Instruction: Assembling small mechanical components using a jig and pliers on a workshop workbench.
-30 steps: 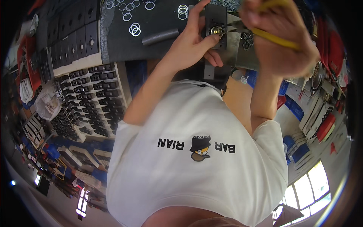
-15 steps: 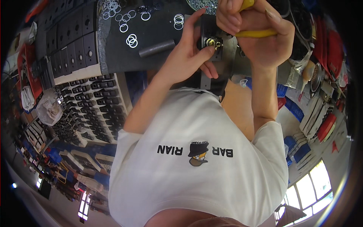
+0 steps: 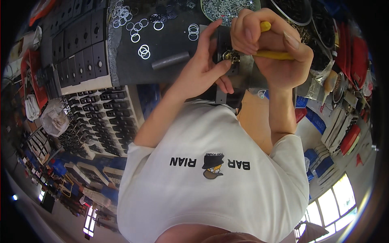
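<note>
Your left hand [image 3: 202,73] lies spread by the small brass-coloured metal part [image 3: 231,57], its thumb against or just beside the near side and its index finger stretched out past it; you may be only bracing there, and I cannot tell whether your fingers pinch anything. Your right hand [image 3: 275,52] is wrapped around a hand tool with yellow handles [image 3: 275,55], those handles standing well apart. The brass-coloured part sits between your two hands, over the dark, flat-sided metal block [image 3: 223,40] near the worktop's [image 3: 135,73] near edge.

Your fingers hide the tool's tip, so its bite on the part cannot be judged. If it meets the metal at a slant, squeezing could make it slip, scratching the brass or nipping your left thumb, which is the likeliest casualty. Light bracing could also let the part twist or spring away under sideways force. A sudden release might throw your right knuckles against the green-rimmed bowl of small metal pieces [image 3: 205,15] just beyond, spilling some. The loose silver rings [image 3: 144,52] and grey metal cylinder [image 3: 170,60] seem safer, being left of your working spot.
</note>
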Available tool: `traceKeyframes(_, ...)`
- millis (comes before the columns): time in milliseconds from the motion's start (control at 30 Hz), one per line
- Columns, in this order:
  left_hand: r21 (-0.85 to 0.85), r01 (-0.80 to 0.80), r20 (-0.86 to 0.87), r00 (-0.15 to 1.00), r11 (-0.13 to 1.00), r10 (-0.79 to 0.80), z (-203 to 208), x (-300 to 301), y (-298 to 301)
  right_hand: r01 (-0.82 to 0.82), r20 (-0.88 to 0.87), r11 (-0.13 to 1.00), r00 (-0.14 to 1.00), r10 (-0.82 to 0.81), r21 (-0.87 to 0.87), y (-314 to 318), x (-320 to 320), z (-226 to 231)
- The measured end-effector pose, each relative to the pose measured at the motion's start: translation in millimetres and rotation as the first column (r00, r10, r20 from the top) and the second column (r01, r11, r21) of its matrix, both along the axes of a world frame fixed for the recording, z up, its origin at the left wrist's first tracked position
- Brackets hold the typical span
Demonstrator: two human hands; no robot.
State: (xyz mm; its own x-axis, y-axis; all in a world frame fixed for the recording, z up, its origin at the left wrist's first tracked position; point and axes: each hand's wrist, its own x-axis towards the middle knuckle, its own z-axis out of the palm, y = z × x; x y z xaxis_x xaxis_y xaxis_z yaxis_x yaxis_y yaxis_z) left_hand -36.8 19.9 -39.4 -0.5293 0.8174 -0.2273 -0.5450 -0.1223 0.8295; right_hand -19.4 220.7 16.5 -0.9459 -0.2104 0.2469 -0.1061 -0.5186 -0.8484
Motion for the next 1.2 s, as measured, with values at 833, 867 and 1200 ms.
traceKeyframes(833,-0.717,-0.389,-0.643,0.689,0.579,-0.333,21,20,26,0.387,-0.106,0.920,0.914,-0.391,-0.052,-12,32,16)
traceKeyframes(867,-0.717,-0.383,-0.642,0.690,0.582,-0.336,21,20,26,0.444,0.018,0.890,0.896,-0.444,-0.108,-20,28,14)
traceKeyframes(1200,-0.668,-0.339,-0.677,0.647,0.662,-0.352,14,20,23,0.468,0.203,0.855,0.880,-0.429,-0.223,-18,29,4)
